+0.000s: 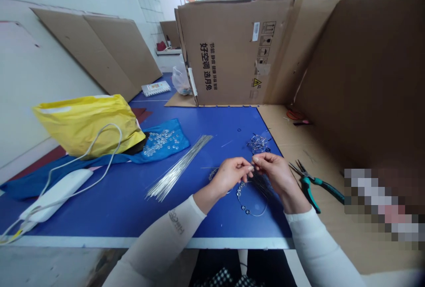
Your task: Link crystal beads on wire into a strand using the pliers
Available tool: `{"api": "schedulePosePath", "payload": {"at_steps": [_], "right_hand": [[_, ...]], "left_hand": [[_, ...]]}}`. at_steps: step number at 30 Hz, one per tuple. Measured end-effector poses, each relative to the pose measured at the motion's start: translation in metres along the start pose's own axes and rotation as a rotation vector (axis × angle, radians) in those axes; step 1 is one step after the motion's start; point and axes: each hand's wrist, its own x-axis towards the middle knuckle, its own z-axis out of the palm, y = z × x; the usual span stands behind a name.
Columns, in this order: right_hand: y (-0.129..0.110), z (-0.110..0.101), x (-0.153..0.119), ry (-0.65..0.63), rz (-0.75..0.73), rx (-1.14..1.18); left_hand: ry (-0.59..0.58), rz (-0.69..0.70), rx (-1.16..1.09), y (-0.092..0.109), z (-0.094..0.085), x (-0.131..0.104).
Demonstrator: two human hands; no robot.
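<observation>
Both hands are working right at the near middle of the blue mat. The left hand has thumb and forefinger pressed together on the end of a thin wire loop strung with clear beads, and the right hand pinches the same spot from the other side, fingertips nearly touching. The loop hangs down toward the near edge, with a few beads sitting at its bottom.

If you ask me, the trick here is keeping both pinches close together so the wire doesn't spring open, and twisting with small turns rather than one big crank. Letting the beads rest low on the loop, like they do now, probably keeps them out of the joint.

Other stuff around: a bundle of straight silver wires lies just left of the hands, fanned out at the near end. Further left there's a pile of clear beads on a blue cloth, next to a yellow bag. A finished-looking wire-and-bead cluster sits just beyond the right hand. Green-handled pliers lie on the cardboard to the right, close enough to grab for the tighter bends.
</observation>
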Motion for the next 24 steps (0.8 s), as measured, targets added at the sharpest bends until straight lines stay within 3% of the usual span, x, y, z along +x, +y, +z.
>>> {"api": "schedulePosePath", "payload": {"at_steps": [6, 11, 17, 21, 24], "right_hand": [[0.000, 0.004, -0.002, 0.039, -0.034, -0.032], [-0.003, -0.017, 0.002, 0.147, -0.100, -0.142], [0.003, -0.036, 0.009, 0.296, -0.187, -0.594], [0.010, -0.030, 0.007, 0.206, -0.285, -1.081], [0.013, -0.024, 0.005, 0.164, -0.316, -1.220]], "left_hand": [[0.078, -0.013, -0.093, -0.007, 0.001, -0.003], [0.164, 0.002, -0.092, -0.004, -0.011, -0.003], [0.271, 0.001, -0.241, 0.001, -0.041, -0.009], [0.290, -0.055, -0.277, -0.002, -0.048, -0.015], [0.277, -0.069, -0.279, -0.004, -0.046, -0.016]]}}
